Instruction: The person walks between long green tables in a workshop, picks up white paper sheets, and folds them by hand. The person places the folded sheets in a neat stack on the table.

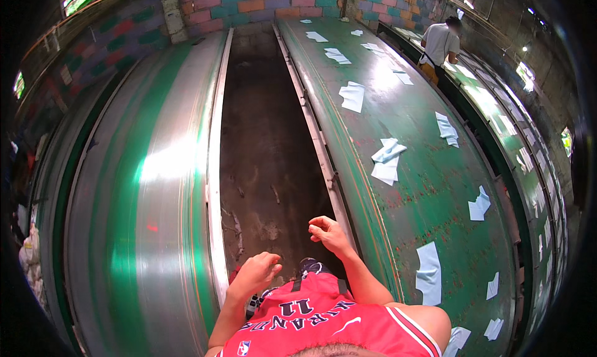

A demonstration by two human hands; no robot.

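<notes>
My left hand (258,274) is held in front of my body above the aisle floor, fingers loosely curled, with nothing seen in it. Higher and to the right, my right hand (328,234) hangs over the aisle near the edge of the right table, its fingers bent and no object visible in them. On the long green table (419,194) to my right lie several pale, cut fabric pieces. Nearest to my right hand is a notched fabric piece (428,273); farther up, a folded piece (386,161) lies partly doubled over. Neither hand touches them.
A long table (158,217) with green and grey bands runs along my left, its pale rail (215,170) bordering the narrow aisle (270,147). Beyond the right table, a person (440,44) leans over another table holding pale pieces. A painted block wall (280,0) closes the far end.
</notes>
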